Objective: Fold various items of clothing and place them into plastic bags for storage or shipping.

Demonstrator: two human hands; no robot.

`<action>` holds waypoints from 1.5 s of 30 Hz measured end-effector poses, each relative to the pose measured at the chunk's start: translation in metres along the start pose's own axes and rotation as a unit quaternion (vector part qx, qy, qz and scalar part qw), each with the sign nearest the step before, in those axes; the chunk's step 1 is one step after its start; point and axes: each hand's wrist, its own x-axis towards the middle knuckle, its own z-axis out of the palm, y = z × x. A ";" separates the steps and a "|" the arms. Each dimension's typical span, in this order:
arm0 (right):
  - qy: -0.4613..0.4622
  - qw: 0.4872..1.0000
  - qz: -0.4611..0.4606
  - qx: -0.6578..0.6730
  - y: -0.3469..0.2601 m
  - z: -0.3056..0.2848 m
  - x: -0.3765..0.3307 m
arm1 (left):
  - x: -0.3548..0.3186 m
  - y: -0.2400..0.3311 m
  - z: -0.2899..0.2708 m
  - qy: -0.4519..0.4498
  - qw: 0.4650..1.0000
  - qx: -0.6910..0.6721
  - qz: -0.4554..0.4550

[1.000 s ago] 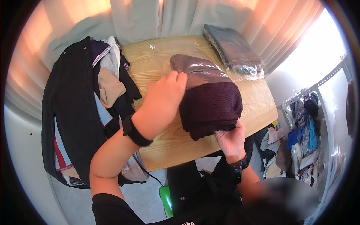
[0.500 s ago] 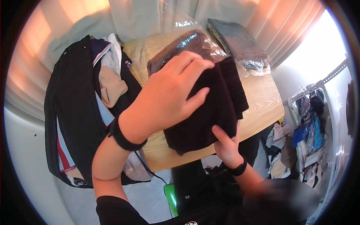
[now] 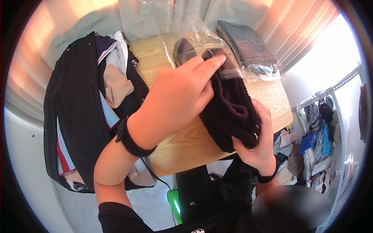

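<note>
A folded dark maroon knitted garment is tilted up over the table, its folded layers showing at the near end. Its far part sits inside a clear plastic bag. My right hand grips the near right end, thumb in front and fingers behind. My left hand is at the bag's mouth, its fingers closed on the bag's edge against the garment; the thumb side is partly hidden. Both wrists wear black bands.
On the left of the wooden table lies a heap of clothes with black trousers on top. Another bagged dark garment rests at the back right. Curtains hang behind. Bagged clothes fill a rack at the right.
The garment and bag have been tipped up and turned, now showing the folded edge. My right hand has moved right and up the side; my left fingers have closed in at the bag's mouth.
</note>
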 end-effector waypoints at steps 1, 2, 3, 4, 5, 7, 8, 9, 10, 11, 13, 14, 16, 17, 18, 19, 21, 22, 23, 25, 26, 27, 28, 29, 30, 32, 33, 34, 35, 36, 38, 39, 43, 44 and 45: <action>0.008 1.000 -0.014 0.000 -0.003 0.003 0.001 | -0.002 -0.001 0.001 0.001 1.000 0.000 0.001; 0.017 0.999 -0.028 0.000 -0.005 0.004 0.003 | -0.003 -0.001 0.000 0.002 0.999 -0.031 -0.012; 0.005 0.998 -0.055 -0.026 -0.008 0.001 0.009 | -0.003 -0.002 0.001 0.002 0.998 -0.062 -0.024; 0.006 0.998 -0.054 -0.028 -0.011 -0.001 0.011 | -0.002 -0.001 -0.002 0.002 0.998 -0.064 -0.022; -0.012 0.997 -0.050 -0.052 -0.012 -0.002 0.012 | -0.002 0.000 -0.006 0.004 0.998 -0.065 -0.029; -0.029 0.996 -0.047 -0.076 -0.017 -0.004 0.013 | 0.000 0.002 -0.008 0.007 0.997 -0.064 -0.035; -0.034 0.996 -0.028 -0.077 -0.021 -0.004 0.013 | 0.000 0.003 -0.008 0.014 0.998 -0.040 -0.049; -0.041 0.996 -0.009 -0.077 -0.024 -0.004 0.013 | -0.001 0.003 -0.007 0.020 0.998 -0.017 -0.064; -0.041 0.996 -0.009 -0.077 -0.026 -0.005 0.013 | -0.001 0.002 -0.007 0.020 0.998 -0.017 -0.064; -0.052 0.994 -0.011 -0.091 -0.027 -0.005 0.014 | -0.002 0.002 -0.007 0.032 0.996 -0.002 -0.081; -0.063 0.992 -0.011 -0.106 -0.029 -0.006 0.015 | -0.002 -0.001 -0.005 0.043 0.994 0.012 -0.097; -0.067 0.990 -0.025 -0.123 -0.029 -0.006 0.015 | -0.002 -0.005 -0.005 0.056 0.994 0.013 -0.098; -0.071 0.987 -0.040 -0.140 -0.029 -0.006 0.016 | -0.001 -0.006 -0.006 0.070 0.992 0.015 -0.099; -0.078 0.984 -0.038 -0.152 -0.031 -0.006 0.016 | 0.000 -0.005 -0.008 0.083 0.992 0.014 -0.093; -0.086 0.982 -0.037 -0.164 -0.032 -0.007 0.016 | 0.001 -0.003 -0.009 0.096 0.991 0.014 -0.087; -0.086 0.982 -0.038 -0.165 -0.033 -0.008 0.016 | 0.001 -0.002 -0.009 0.097 0.991 0.014 -0.086; -0.113 0.977 -0.029 -0.176 -0.037 -0.011 0.016 | 0.002 0.002 -0.008 0.131 0.991 0.016 -0.034; -0.113 0.977 -0.030 -0.177 -0.039 -0.011 0.016 | 0.001 0.004 -0.009 0.132 0.991 0.016 -0.034; -0.098 0.981 -0.021 -0.166 -0.041 -0.011 0.016 | 0.001 0.008 -0.010 0.146 0.989 0.036 0.011; -0.084 0.984 -0.012 -0.156 -0.042 -0.008 0.014 | -0.002 0.017 -0.011 0.161 0.984 0.055 0.056; -0.042 0.989 0.001 -0.143 -0.039 -0.005 0.012 | -0.005 0.024 -0.012 0.144 0.985 0.059 0.076; -0.001 0.991 0.012 -0.130 -0.036 -0.001 0.011 | -0.006 0.029 -0.013 0.127 0.985 0.065 0.094; 0.000 0.991 0.012 -0.131 -0.029 0.001 0.007 | -0.004 0.030 -0.009 0.128 0.985 0.064 0.095; 0.059 0.996 0.043 -0.059 -0.019 0.004 0.002 | -0.002 0.031 -0.003 0.156 0.980 0.014 0.125; 0.117 0.990 0.075 0.014 -0.013 0.005 -0.002 | 0.000 0.031 -0.001 0.183 0.970 -0.036 0.154; 0.197 0.925 0.209 0.248 -0.009 0.004 -0.003 | -0.004 0.038 -0.009 0.140 0.982 -0.046 0.116; 0.220 0.894 0.226 0.318 -0.005 0.004 -0.005 | -0.005 0.041 -0.013 0.068 0.996 0.000 0.051; 0.242 0.856 0.243 0.386 -0.001 0.005 -0.007 | -0.008 0.042 -0.014 -0.004 0.999 0.045 -0.014; 0.255 0.822 0.277 0.426 0.003 0.008 -0.010 | -0.012 0.040 -0.011 -0.096 0.993 0.041 -0.054; 0.266 0.786 0.309 0.465 0.005 0.012 -0.014 | -0.020 0.034 -0.001 -0.095 0.993 0.039 -0.056; 0.220 0.721 0.393 0.527 0.023 0.017 -0.027 | -0.041 0.018 0.025 -0.161 0.983 0.081 -0.031; 0.199 0.666 0.430 0.576 0.036 0.020 -0.036 | -0.046 0.014 0.034 -0.160 0.983 0.081 -0.033; 0.152 0.560 0.460 0.672 0.030 0.030 -0.056 | -0.049 0.008 0.052 -0.259 0.961 0.092 -0.009; 0.155 0.560 0.463 0.669 0.026 0.032 -0.056 | -0.047 0.009 0.054 -0.264 0.961 0.078 0.003; 0.123 0.546 0.465 0.686 0.020 0.035 -0.054 | -0.045 0.011 0.052 -0.264 0.962 0.076 0.004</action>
